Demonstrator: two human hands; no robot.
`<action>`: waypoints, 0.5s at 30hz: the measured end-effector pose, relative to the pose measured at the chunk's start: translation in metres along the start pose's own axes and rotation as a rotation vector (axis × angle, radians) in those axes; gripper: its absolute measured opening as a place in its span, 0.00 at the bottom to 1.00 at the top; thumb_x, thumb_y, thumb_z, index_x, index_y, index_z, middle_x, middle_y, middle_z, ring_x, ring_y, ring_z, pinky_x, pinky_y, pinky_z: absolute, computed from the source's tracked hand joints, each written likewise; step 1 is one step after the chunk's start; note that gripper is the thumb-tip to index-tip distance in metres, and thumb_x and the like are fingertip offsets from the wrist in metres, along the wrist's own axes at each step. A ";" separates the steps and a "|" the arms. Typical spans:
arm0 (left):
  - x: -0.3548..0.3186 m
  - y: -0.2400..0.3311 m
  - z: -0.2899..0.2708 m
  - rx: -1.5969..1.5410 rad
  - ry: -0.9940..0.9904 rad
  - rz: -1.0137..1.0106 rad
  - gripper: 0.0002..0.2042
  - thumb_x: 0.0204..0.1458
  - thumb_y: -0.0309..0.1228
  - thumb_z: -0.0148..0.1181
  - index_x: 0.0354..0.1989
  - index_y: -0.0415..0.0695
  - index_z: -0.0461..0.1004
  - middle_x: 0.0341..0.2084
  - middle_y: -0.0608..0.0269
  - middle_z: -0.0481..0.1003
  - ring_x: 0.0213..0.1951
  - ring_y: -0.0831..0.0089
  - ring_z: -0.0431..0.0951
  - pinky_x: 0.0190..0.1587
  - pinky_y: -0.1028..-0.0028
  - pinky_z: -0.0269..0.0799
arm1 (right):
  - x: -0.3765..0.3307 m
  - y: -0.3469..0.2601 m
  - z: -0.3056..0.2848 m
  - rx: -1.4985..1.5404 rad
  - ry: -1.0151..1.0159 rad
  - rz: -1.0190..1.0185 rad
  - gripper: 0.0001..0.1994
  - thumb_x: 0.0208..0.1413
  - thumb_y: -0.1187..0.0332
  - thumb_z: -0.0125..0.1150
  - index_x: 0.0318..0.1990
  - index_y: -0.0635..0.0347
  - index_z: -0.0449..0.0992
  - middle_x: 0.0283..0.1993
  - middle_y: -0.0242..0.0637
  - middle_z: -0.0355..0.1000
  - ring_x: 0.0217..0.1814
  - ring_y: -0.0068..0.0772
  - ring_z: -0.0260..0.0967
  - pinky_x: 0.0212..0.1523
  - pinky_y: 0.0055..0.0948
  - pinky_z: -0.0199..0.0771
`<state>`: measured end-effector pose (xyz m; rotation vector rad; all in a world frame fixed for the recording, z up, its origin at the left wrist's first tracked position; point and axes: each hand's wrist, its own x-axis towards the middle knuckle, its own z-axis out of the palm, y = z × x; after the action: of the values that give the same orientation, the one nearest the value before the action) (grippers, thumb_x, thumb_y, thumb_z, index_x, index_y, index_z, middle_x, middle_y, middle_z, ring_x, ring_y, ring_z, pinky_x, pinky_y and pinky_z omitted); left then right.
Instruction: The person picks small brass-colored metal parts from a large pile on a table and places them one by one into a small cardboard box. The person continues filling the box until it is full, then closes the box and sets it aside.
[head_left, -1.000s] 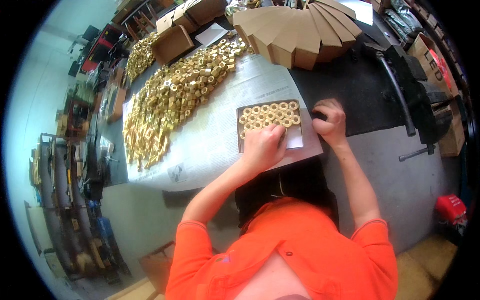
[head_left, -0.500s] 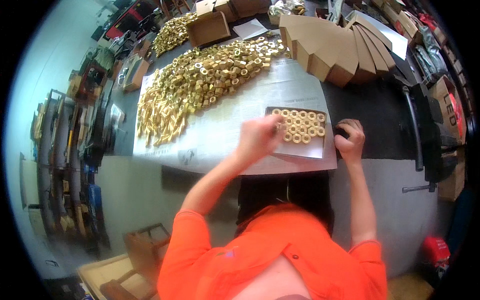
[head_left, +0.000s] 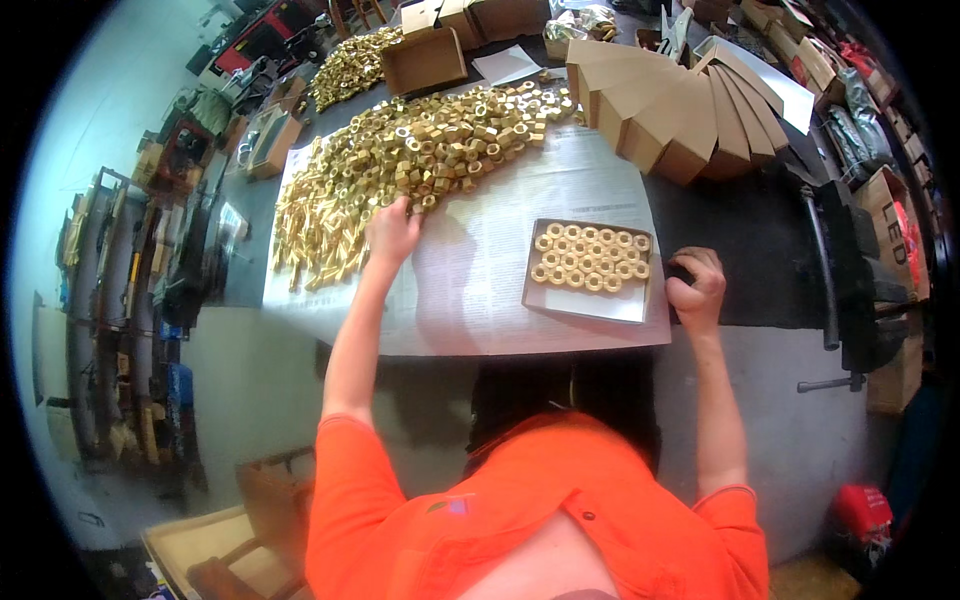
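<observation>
My left hand reaches to the near edge of a heap of brass hex nuts. Its fingers are bent together against the nuts, and what lies between the fingertips is hidden. A shallow open box with a white bottom stands on the newspaper sheet; several rows of brass nuts lie flat in it, and a bare white strip shows along its near side. Right of the box, my right hand rests closed at the table edge, curled round something dark that I cannot make out.
Slim brass pieces lie left of the nuts, on newspaper. Behind are another brass heap and an open brown carton. Fanned cardboard boxes stand far right; a vise with a bar handle is at the right edge.
My left hand has moved from the box, leftward and away from me, to the heap of nuts. The nuts in the box now show uncovered. My right hand stays beside the box.
</observation>
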<state>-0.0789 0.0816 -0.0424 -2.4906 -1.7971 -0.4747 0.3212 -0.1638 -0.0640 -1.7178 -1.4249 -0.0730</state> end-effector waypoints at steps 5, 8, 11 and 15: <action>-0.003 -0.008 -0.014 -0.582 -0.407 -0.195 0.13 0.42 0.32 0.68 0.33 0.37 0.78 0.16 0.60 0.75 0.20 0.74 0.75 0.26 0.72 0.71 | 0.000 -0.001 0.000 0.012 -0.005 0.014 0.13 0.31 0.69 0.54 0.27 0.65 0.79 0.35 0.42 0.76 0.42 0.44 0.71 0.47 0.36 0.69; -0.013 0.005 -0.016 -0.263 -0.128 0.020 0.12 0.43 0.34 0.67 0.32 0.38 0.78 0.17 0.60 0.76 0.21 0.70 0.77 0.27 0.69 0.72 | -0.001 0.000 0.000 0.010 -0.005 0.024 0.13 0.31 0.68 0.54 0.27 0.65 0.79 0.35 0.43 0.76 0.41 0.44 0.71 0.47 0.36 0.70; -0.019 0.013 -0.016 -0.084 -0.047 0.097 0.11 0.42 0.33 0.64 0.34 0.43 0.76 0.24 0.58 0.78 0.29 0.58 0.79 0.32 0.62 0.73 | 0.001 -0.002 0.000 0.017 0.003 0.011 0.13 0.31 0.69 0.54 0.26 0.65 0.79 0.35 0.43 0.76 0.42 0.44 0.71 0.47 0.36 0.70; -0.027 0.020 -0.023 0.012 -0.146 0.163 0.12 0.42 0.31 0.62 0.37 0.45 0.73 0.28 0.57 0.78 0.33 0.54 0.78 0.34 0.58 0.72 | 0.000 0.000 0.000 0.016 -0.003 0.006 0.12 0.30 0.70 0.54 0.26 0.65 0.78 0.35 0.42 0.76 0.42 0.44 0.71 0.47 0.36 0.70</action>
<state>-0.0730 0.0457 -0.0243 -2.6992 -1.6154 -0.2798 0.3208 -0.1637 -0.0638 -1.7098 -1.4192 -0.0557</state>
